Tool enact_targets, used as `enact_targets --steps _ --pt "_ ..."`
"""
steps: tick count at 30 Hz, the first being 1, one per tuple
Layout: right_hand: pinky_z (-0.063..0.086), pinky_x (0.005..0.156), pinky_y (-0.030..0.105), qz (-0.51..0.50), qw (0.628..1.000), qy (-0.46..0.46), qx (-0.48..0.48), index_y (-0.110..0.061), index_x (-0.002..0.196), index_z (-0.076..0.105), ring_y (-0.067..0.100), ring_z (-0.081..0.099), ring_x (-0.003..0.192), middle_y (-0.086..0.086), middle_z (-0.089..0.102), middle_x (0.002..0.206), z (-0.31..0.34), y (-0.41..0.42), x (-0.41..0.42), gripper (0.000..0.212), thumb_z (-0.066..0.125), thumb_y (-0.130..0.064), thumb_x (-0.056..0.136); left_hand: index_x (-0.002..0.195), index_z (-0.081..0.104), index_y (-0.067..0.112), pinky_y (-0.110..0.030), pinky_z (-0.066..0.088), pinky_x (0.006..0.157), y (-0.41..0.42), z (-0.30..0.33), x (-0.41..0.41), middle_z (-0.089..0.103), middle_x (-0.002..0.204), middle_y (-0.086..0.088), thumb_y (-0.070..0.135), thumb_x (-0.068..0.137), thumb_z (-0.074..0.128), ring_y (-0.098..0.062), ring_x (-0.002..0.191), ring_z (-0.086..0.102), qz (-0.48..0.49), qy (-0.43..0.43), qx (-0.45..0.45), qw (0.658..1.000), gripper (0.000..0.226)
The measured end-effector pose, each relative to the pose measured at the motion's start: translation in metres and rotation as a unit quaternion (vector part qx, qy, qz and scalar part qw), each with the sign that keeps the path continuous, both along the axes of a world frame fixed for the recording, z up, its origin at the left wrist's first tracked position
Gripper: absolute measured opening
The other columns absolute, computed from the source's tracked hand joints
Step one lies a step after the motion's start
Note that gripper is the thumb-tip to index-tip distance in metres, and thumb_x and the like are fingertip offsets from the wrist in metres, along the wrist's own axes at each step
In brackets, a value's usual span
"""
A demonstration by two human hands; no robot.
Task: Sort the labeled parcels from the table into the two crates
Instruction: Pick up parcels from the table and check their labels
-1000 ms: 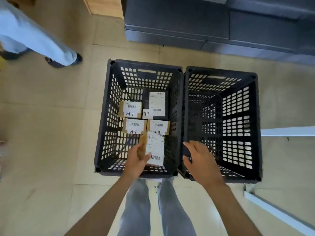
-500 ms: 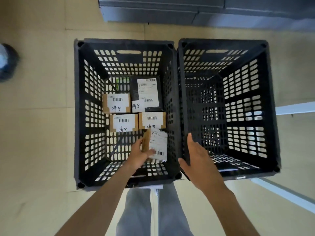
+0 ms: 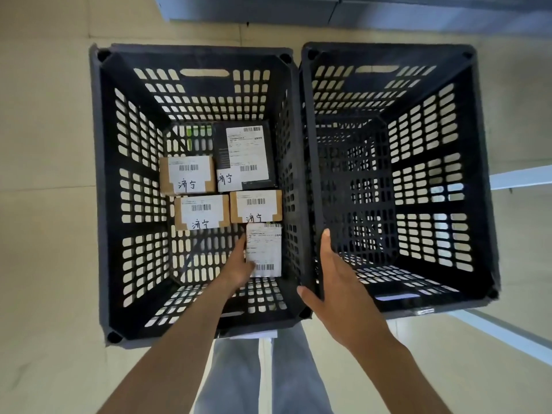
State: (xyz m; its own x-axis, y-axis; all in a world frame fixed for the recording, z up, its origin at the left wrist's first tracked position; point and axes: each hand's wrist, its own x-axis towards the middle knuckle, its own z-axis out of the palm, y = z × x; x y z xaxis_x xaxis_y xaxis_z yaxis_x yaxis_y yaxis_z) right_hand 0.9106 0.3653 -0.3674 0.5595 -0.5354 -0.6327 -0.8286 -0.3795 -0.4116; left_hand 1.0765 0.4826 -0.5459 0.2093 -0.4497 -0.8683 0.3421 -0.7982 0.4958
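Lower now than half a second ago, the parcel in the left hand has gone from tilted on edge to flat, its white label facing up at the bottom of the left crate. That hand reaches deep into the crate, fingers along the left edge of this newest parcel and thumb at its near corner — whether it grips or merely touches, I cannot tell. The right hand is spread, straight fingers laid along the inner wall of the right crate and thumb hooked over the shared rim between the two crates.

Counted: two black slotted crates, side by side and touching, and five parcels, all in the left crate. The newest parcel lies nearest, against that crate's right wall, with a barcode at each end of its label; its small print is unreadable. Just beyond it sits a brown carton, and to the left of that a second brown carton. Farther on come a third brown carton and, at the far right, a black parcel with a tall white label. Each of these four carries a barcode and the handwritten characters 济宁. No parcel shows in the right crate.

Pale trousers show below the crates on a beige tiled floor.
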Motion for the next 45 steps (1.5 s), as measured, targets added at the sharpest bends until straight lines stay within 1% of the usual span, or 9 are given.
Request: enact_targets --steps 4,7,11,14,19,27,35,41,45 --pt "0.029 0.123 0.04 0.003 1.0 0.008 0.01 -0.033 0.153 -0.034 0.014 0.015 0.155 -0.009 0.01 0.17 0.0 0.0 0.002 0.115 0.063 -0.053 0.095 0.165 0.013 0.027 -0.046 0.034 0.121 -0.004 -0.003 -0.004 0.043 0.158 0.0 -0.015 0.097 0.054 -0.021 0.148 0.037 -0.021 -0.015 -0.005 1.0 0.09" --pt "0.029 0.123 0.045 0.007 1.0 0.024 0.007 -0.032 0.15 -0.038 0.016 0.012 0.157 -0.011 -0.002 0.171 0.002 0.003 0.007 0.12 0.065 -0.055 0.093 0.163 0.012 0.023 -0.044 0.029 0.122 -0.003 -0.003 -0.007 0.044 0.15 0.006 -0.007 0.095 0.063 -0.012 0.139 0.038 -0.057 -0.03 0.003 0.998 0.09" --pt "0.03 0.122 0.05 0.008 0.999 0.044 0.003 -0.029 0.148 -0.041 0.019 0.01 0.157 -0.009 -0.01 0.171 0.005 0.005 0.011 0.124 0.065 -0.055 0.092 0.163 -0.008 0.039 -0.051 0.036 0.121 0.01 -0.004 -0.011 0.032 0.166 -0.003 0.007 0.092 0.068 -0.029 0.15 0.037 -0.155 -0.066 0.045 0.985 0.109" --pt "0.033 0.12 0.051 0.011 0.999 0.046 0.0 -0.028 0.147 -0.043 0.021 0.01 0.157 -0.009 -0.013 0.17 0.007 0.005 0.012 0.122 0.063 -0.055 0.093 0.16 -0.023 0.036 -0.041 0.043 0.113 0.009 0.018 -0.017 0.004 0.173 -0.008 0.012 0.099 0.065 -0.034 0.147 0.041 -0.251 -0.09 0.065 0.962 0.11" --pt "0.032 0.121 0.051 0.02 0.999 0.043 -0.011 -0.028 0.146 -0.044 0.023 0.007 0.158 -0.008 -0.015 0.17 0.002 0.007 0.009 0.123 0.063 -0.056 0.093 0.156 -0.019 0.053 -0.054 0.03 0.124 0.01 0.009 -0.027 -0.018 0.172 -0.008 0.036 0.106 0.055 -0.033 0.152 0.035 -0.353 -0.107 0.098 0.924 0.09" --pt "0.026 0.123 0.051 0.05 0.997 0.064 -0.007 -0.02 0.152 -0.036 0.023 0.003 0.158 -0.004 -0.016 0.17 0.003 -0.002 0.01 0.12 0.061 -0.058 0.094 0.162 0.003 0.049 -0.056 0.033 0.121 0.005 0.03 -0.011 0.002 0.175 0.001 0.04 0.106 0.052 -0.034 0.156 0.024 -0.43 -0.193 0.119 0.874 0.075" --pt "0.036 0.117 0.05 0.097 0.993 0.043 -0.06 -0.025 0.163 -0.005 0.028 0.017 0.155 -0.001 -0.013 0.171 0.089 -0.023 -0.002 0.087 0.049 -0.054 0.102 0.162 0.025 0.035 -0.057 0.037 0.119 0.013 0.194 -0.004 0.024 0.17 -0.002 0.036 0.105 0.054 -0.031 0.153 0.03 -0.426 -0.324 0.093 0.84 0.064" --pt "0.037 0.116 0.046 0.093 0.989 0.003 -0.111 -0.025 0.16 0.025 0.023 0.032 0.148 0.0 0.027 0.165 0.197 -0.023 -0.026 0.062 0.045 -0.045 0.105 0.151 0.043 0.027 -0.05 0.042 0.115 0.029 0.327 -0.014 0.042 0.16 -0.003 0.029 0.103 0.052 -0.025 0.145 0.041 -0.396 -0.417 0.081 0.814 0.049" --pt "0.051 0.1 0.044 0.075 0.982 -0.045 -0.168 -0.02 0.15 0.046 0.022 0.058 0.124 -0.001 0.057 0.143 0.251 -0.019 -0.05 0.053 0.054 -0.038 0.101 0.147 0.051 0.022 -0.049 0.048 0.105 0.03 0.389 -0.024 0.052 0.15 -0.004 0.027 0.1 0.052 -0.027 0.136 0.048 -0.386 -0.483 0.059 0.784 0.047"
